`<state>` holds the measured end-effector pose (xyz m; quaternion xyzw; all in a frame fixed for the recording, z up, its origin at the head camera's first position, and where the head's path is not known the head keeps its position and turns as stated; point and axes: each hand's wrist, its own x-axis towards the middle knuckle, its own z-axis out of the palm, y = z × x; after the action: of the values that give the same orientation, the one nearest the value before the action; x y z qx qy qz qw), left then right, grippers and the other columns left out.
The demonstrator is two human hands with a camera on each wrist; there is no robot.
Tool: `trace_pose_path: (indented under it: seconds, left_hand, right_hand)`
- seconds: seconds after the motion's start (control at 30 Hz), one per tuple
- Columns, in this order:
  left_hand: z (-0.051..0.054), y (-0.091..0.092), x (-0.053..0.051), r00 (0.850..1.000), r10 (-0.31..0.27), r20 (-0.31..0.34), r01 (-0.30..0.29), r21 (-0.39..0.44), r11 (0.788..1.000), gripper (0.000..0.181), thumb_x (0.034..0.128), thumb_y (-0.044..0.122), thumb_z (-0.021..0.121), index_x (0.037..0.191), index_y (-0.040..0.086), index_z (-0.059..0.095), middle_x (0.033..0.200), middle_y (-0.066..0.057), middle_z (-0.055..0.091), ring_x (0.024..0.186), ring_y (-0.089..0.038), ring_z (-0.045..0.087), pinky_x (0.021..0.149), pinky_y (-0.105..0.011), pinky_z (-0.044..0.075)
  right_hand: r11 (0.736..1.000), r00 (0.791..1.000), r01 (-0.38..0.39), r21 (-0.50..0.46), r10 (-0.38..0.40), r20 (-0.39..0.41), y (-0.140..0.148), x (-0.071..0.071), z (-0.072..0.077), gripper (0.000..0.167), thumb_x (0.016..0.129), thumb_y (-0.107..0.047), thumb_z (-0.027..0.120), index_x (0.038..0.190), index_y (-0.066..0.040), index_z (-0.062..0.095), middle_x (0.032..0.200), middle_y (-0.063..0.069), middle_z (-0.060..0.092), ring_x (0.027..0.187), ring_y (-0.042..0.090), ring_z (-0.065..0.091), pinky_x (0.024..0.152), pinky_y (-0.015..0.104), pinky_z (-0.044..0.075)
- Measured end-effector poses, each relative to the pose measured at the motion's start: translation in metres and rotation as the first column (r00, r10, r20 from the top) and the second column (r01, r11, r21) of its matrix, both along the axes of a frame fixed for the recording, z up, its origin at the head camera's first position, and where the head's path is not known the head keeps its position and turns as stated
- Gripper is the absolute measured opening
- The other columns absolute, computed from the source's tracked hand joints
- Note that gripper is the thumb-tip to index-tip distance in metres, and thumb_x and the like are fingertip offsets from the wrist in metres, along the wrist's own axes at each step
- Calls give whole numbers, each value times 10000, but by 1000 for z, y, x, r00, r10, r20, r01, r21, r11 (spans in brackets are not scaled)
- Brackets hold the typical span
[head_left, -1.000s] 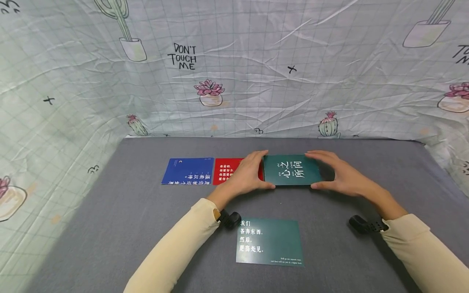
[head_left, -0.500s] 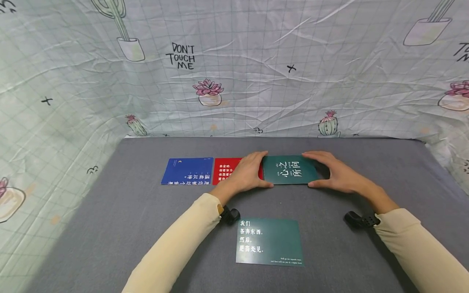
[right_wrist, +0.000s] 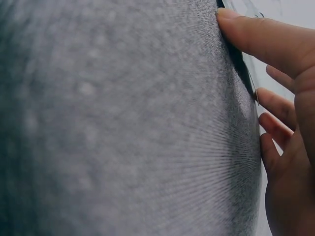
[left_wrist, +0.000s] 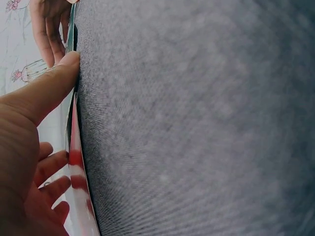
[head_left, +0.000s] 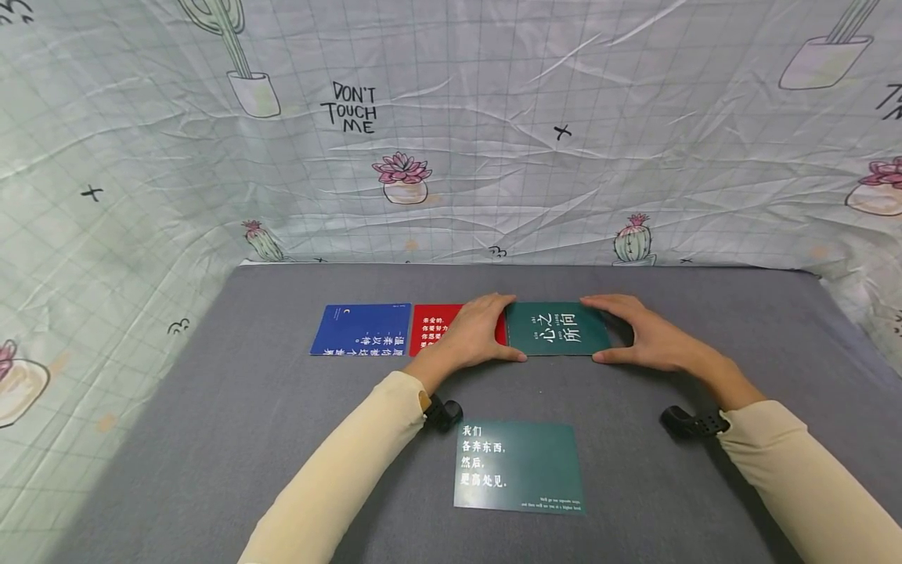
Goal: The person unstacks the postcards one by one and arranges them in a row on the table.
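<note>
Between my two hands, a green postcard [head_left: 557, 329] with large white characters lies at the right end of a row. My left hand [head_left: 472, 333] pinches its left part, thumb at the near edge and fingers at the far edge. At the right part, my right hand [head_left: 651, 333] holds it the same way. My left hand partly covers a red postcard [head_left: 431, 329], which touches or nearly touches the green one. A blue postcard [head_left: 362, 329] lies left of the red one. In the left wrist view, the thumb [left_wrist: 69, 61] meets the card's edge.
Nearer the person, a second green postcard [head_left: 517, 466] with white text lies flat on the grey tabletop [head_left: 232, 439]. A patterned cloth [head_left: 465, 117] with cactus drawings hangs behind the table and down its left side.
My right hand has shifted slightly left and the held green postcard has come down closer to the table, its right side moving left. My left hand has barely moved.
</note>
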<state>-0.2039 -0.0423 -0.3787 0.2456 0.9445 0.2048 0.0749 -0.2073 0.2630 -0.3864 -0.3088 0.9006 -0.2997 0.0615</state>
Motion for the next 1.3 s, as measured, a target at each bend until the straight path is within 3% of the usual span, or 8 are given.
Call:
trace_pose_path:
  seconds: [0.43, 1.0, 1.3]
  left_hand:
    - [-1, -2, 1, 999, -31, -39, 30, -26, 999, 856, 757, 484, 748, 1447, 111, 405, 1473, -43, 395, 1399, -230, 252, 1139, -405, 190]
    - [-4, -1, -1, 996, -30, -81, 27, -40, 999, 854, 742, 533, 750, 1416, 102, 451, 1462, -38, 409, 1400, -233, 253, 1142, -388, 178]
    - [-2, 0, 0, 998, -19, -66, 16, -54, 998, 842, 746, 532, 745, 1417, 116, 453, 1469, -16, 399, 1403, -213, 244, 1144, -382, 172]
  right_hand:
    - [1000, 1000, -3, 16, 3, -1, 1, 0, -1, 846, 770, -395, 792, 1465, -135, 384, 1492, 139, 334, 1353, 391, 235, 993, 667, 227]
    - [999, 999, -34, 36, 35, -26, 1, 0, -1, 761, 786, -388, 778, 1412, -92, 462, 1497, 128, 325, 1364, 383, 216, 999, 653, 222]
    - [999, 999, -44, 7, 44, -22, -1, 2, -1, 725, 801, -352, 773, 1406, -92, 469, 1495, 136, 326, 1367, 389, 205, 996, 647, 219]
